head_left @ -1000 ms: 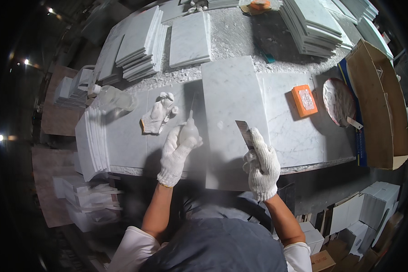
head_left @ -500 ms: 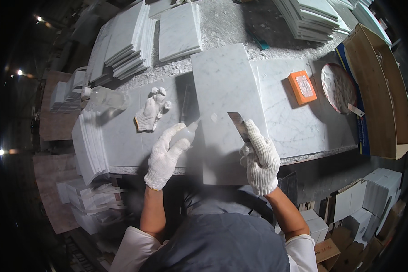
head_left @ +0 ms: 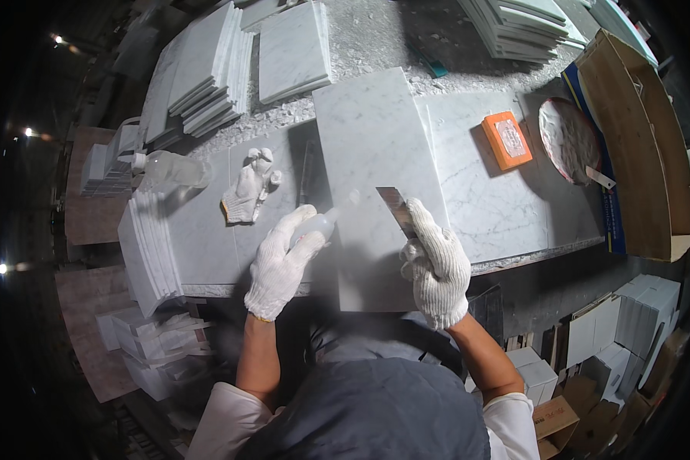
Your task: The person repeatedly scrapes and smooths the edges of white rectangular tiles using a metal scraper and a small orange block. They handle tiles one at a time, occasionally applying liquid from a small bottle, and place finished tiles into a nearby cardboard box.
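My left hand, in a white knitted glove, is closed round a small translucent squeeze bottle. The bottle's nozzle points right, over a pale marble slab, close to a small whitish dab on its surface. My right hand, gloved alike, grips a flat metal scraper, its wide blade angled up and left above the slab. The slab lies lengthwise before me, its near end overhanging the bench edge. Whether the nozzle touches the dab I cannot tell.
Left of the slab lie a spare glove and a clear plastic bottle. To the right are an orange box, a round dish of white paste with a blade on its rim, and a cardboard box. Tile stacks stand behind.
The squeeze bottle's nozzle has come nearer the whitish dab. The scraper stays above the slab, in the same grip. The whole view has shifted slightly.
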Tool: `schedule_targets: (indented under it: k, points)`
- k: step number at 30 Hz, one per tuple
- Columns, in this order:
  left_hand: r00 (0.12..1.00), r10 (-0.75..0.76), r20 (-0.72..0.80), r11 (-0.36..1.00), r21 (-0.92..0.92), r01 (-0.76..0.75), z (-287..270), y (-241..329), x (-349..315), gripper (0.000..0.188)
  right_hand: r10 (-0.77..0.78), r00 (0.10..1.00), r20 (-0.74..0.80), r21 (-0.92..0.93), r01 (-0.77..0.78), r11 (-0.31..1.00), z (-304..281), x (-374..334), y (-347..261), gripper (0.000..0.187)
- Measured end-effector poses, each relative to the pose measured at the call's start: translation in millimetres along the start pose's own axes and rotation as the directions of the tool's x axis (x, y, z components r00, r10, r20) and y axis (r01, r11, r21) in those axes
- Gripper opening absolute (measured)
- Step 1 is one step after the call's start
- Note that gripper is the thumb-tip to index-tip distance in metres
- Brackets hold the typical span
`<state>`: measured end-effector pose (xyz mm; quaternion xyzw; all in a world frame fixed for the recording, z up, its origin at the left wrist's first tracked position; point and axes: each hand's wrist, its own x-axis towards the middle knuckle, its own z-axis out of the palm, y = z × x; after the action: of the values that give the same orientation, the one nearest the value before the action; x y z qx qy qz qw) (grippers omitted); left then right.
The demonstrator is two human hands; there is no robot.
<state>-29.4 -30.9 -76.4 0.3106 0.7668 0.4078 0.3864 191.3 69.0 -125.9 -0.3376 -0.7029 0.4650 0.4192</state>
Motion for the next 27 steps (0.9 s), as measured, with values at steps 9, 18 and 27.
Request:
schedule_targets:
  k: [9,18,27]
  points:
    - [0.998,0.056,-0.034,0.994,0.095,-0.052,1.2,-8.9,6.5,0.047,0.039,0.999,0.02,0.058,-0.04,0.998,1.3,0.2,2.5,0.07]
    - [0.998,0.023,-0.05,0.996,0.091,-0.018,1.9,-9.6,6.5,0.049,0.025,0.999,0.046,-0.045,-0.023,0.999,-2.5,0.6,-1.5,0.067]
    - [0.996,0.052,-0.074,0.995,0.088,-0.046,4.7,-10.7,7.3,0.047,-0.018,1.0,-0.002,-0.041,0.018,0.999,-0.3,2.2,1.4,0.062]
